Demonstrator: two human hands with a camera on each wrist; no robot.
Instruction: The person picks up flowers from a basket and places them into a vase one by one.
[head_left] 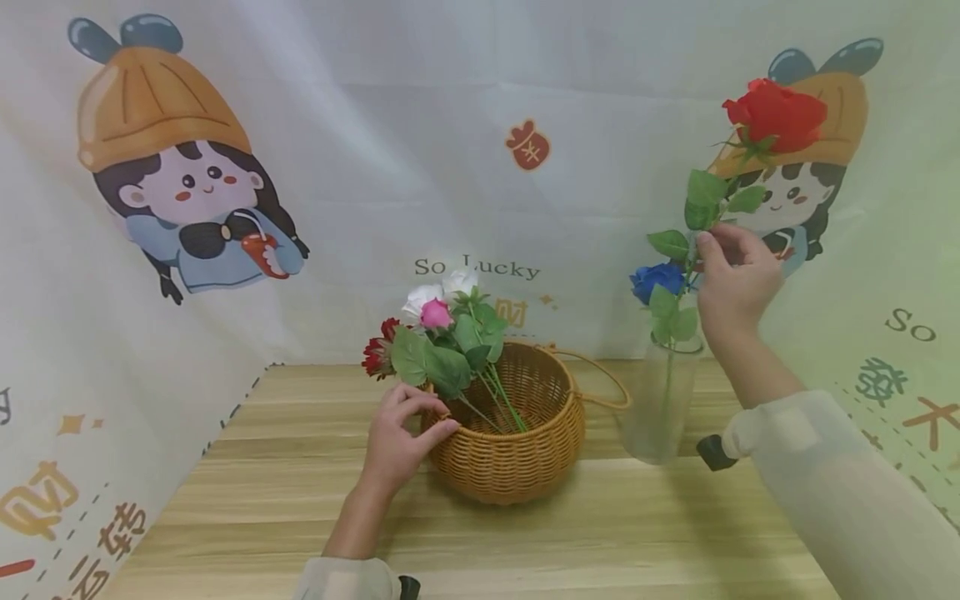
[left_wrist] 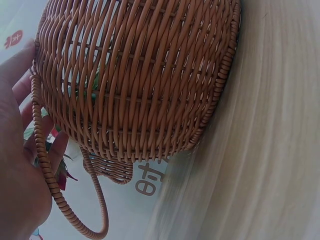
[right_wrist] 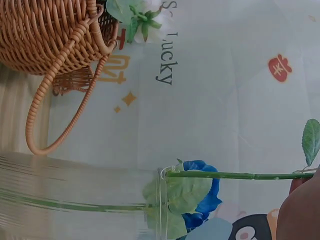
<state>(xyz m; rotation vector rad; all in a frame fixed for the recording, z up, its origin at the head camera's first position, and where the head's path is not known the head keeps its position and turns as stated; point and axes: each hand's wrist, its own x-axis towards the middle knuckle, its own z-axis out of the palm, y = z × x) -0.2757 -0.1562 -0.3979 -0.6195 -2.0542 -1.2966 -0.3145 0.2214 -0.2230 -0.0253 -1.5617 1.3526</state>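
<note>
My right hand (head_left: pixel 738 279) pinches the stem of a red artificial rose (head_left: pixel 776 117), held upright above a clear glass vase (head_left: pixel 656 417). In the right wrist view the lower end of its green stem (right_wrist: pixel 235 175) is at the vase mouth. A blue rose (head_left: pixel 656 283) stands in the vase, its leaves at the rim. My left hand (head_left: pixel 405 437) grips the left rim of a round wicker basket (head_left: pixel 510 467), thumb and fingers at the edge. The basket holds white roses (head_left: pixel 423 302), a pink rose (head_left: pixel 436 314) and dark red flowers (head_left: pixel 378 354).
The basket's looped handle (head_left: pixel 600 379) sticks out toward the vase. Both stand on a wood-grain table (head_left: pixel 337 500). A printed white cloth (head_left: pixel 360 167) hangs behind and at the sides.
</note>
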